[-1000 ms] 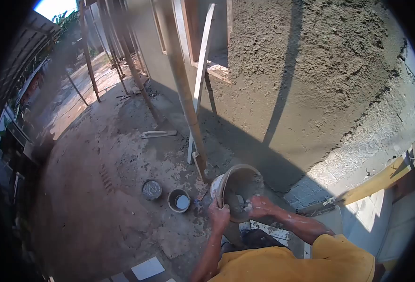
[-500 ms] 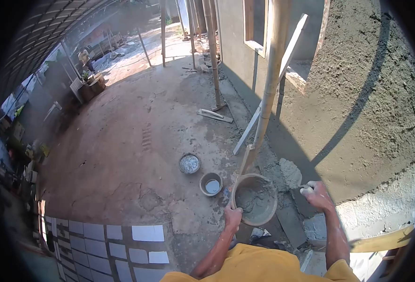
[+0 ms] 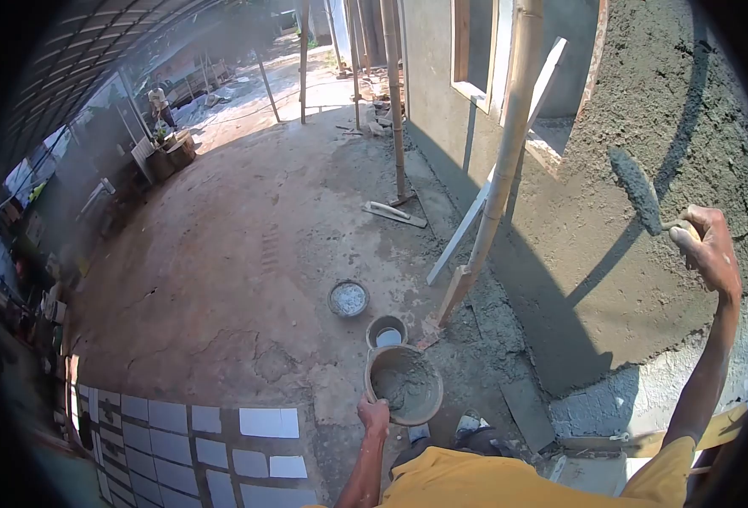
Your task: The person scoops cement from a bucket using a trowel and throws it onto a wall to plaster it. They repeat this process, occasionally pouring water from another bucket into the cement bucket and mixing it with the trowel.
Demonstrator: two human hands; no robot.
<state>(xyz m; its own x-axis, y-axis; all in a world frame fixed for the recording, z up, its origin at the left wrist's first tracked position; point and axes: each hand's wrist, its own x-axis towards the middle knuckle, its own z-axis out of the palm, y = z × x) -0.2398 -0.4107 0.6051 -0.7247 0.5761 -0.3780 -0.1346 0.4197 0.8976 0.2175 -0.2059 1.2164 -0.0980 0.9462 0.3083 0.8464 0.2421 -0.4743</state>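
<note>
My right hand (image 3: 706,247) is closed round the handle of a trowel (image 3: 638,191), whose blade is against or just off the rough, wet mortar on the wall (image 3: 594,245). Down at the lower middle, my left hand (image 3: 374,416) grips the rim of a round bucket (image 3: 435,405). Grey wet mortar (image 3: 404,383) lies inside it. The bucket is held out in front of my yellow shirt, and it partly covers a smaller bucket behind it.
A small bucket (image 3: 388,332) and a basin with whitish contents (image 3: 349,299) stand on the ground. A bamboo pole (image 3: 509,144) and a white board (image 3: 467,229) rise near the wall. A float (image 3: 395,214) lies beyond. Pale tiles (image 3: 268,422) are at lower left; a person (image 3: 160,106) is far off.
My right hand has swung up and right, bringing the trowel from beside the bucket to the upper wall. My left hand and the bucket have shifted left and slightly down.
</note>
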